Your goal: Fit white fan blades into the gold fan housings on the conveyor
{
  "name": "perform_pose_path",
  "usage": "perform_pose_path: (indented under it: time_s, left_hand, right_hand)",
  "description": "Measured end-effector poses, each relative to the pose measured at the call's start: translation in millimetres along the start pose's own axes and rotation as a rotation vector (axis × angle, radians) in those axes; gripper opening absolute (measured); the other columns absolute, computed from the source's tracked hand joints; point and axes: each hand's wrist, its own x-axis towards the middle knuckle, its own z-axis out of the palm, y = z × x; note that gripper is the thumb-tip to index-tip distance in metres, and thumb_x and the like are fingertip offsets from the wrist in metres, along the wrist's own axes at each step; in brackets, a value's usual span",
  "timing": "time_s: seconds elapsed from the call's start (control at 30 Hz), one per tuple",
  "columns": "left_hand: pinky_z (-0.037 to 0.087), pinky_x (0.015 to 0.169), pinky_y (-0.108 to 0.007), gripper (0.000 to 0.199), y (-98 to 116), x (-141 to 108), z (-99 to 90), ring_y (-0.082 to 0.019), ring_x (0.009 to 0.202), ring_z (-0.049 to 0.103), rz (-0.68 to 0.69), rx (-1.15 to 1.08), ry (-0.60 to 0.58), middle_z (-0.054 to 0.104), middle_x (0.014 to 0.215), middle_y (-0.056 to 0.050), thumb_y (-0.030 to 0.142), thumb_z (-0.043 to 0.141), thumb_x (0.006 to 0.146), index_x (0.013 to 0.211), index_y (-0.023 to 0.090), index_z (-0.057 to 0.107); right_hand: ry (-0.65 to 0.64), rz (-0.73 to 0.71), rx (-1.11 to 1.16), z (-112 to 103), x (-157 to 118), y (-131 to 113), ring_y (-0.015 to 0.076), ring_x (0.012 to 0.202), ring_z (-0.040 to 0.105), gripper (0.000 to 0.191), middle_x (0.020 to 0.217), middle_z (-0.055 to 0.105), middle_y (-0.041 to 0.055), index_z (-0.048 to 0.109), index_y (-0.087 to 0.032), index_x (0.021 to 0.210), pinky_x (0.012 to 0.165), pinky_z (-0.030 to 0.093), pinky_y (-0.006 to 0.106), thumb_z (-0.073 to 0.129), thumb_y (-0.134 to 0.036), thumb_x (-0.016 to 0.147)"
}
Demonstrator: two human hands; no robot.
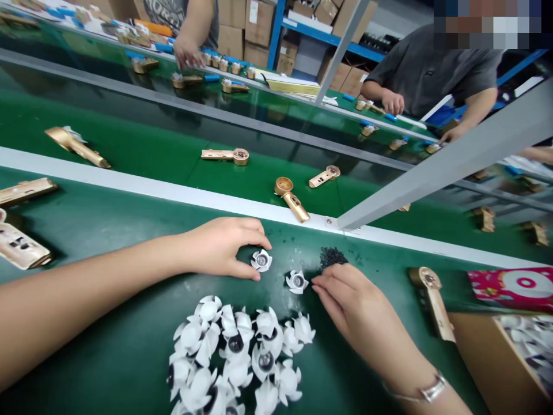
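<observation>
My left hand curves its thumb and fingers around a small white fan wheel, its hub facing up, at the table's middle. A second white fan wheel lies just right of it, also hub up. Beside that one, my right hand has thumb and fingertips pinched together; whatever is between them is too small to make out. Partly behind the right hand sits a heap of tiny black parts. Nearer to me spreads a pile of several white fan wheels, some showing dark hubs.
A gold fan housing lies at right, near a cardboard box of white parts and a pink packet. More housings lie left. A metal post rises from the rail before the green belt. Two people work opposite.
</observation>
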Motion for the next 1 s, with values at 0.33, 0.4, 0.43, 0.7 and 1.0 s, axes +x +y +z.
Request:
perform_pose_path:
  time_s: [0.33,0.4,0.43,0.7,1.0]
  left_hand:
    - [0.054,0.065,-0.020,0.047,11.4,-5.4,-0.6,-0.013,0.070,0.064,-0.161,-0.345,0.148,0.072,0.089,-0.007,0.044,0.074,0.078,0.113,0.014,0.072]
    - [0.056,0.068,-0.021,0.048,20.3,-7.0,-1.0,-0.013,0.072,0.066,-0.136,-0.432,0.188,0.071,0.089,-0.006,0.044,0.075,0.077,0.114,0.014,0.072]
    - [0.057,0.069,-0.021,0.047,24.8,-7.9,-1.1,-0.013,0.073,0.066,-0.101,-0.462,0.212,0.070,0.089,-0.006,0.043,0.075,0.077,0.114,0.014,0.073]
    - [0.052,0.061,-0.021,0.042,44.2,-15.3,-7.8,-0.012,0.064,0.062,0.050,-0.562,0.330,0.065,0.075,-0.001,0.042,0.085,0.068,0.101,0.017,0.078]
    - [0.050,0.060,-0.022,0.034,49.9,-15.7,-8.7,-0.012,0.063,0.059,0.007,-0.610,0.389,0.061,0.068,0.001,0.041,0.087,0.064,0.089,0.019,0.080]
  right_hand:
    - [-0.081,-0.118,-0.189,-5.8,31.2,-5.0,0.0200,0.072,0.055,0.017,0.078,0.057,0.0064,0.056,-0.018,0.078,0.065,0.049,0.034,0.050,-0.009,0.091]
    - [-0.011,-0.056,-0.056,-16.7,39.7,-12.2,0.0174,0.073,0.054,0.013,0.081,0.056,0.0046,0.053,-0.019,0.084,0.064,0.048,0.030,0.049,-0.012,0.094]
    - [0.041,-0.015,0.057,-22.2,44.3,-18.2,0.0161,0.074,0.053,0.011,0.083,0.056,0.0036,0.052,-0.020,0.087,0.064,0.047,0.028,0.048,-0.013,0.095]
    - [0.126,0.008,0.504,-30.1,65.3,-56.1,0.0119,0.078,0.053,0.011,0.089,0.054,-0.0001,0.052,-0.024,0.090,0.068,0.043,0.025,0.050,-0.014,0.096]
    - [0.180,-0.048,0.400,-25.4,70.6,-56.5,0.0129,0.077,0.054,0.013,0.086,0.055,0.0008,0.053,-0.023,0.090,0.068,0.045,0.026,0.051,-0.011,0.093]
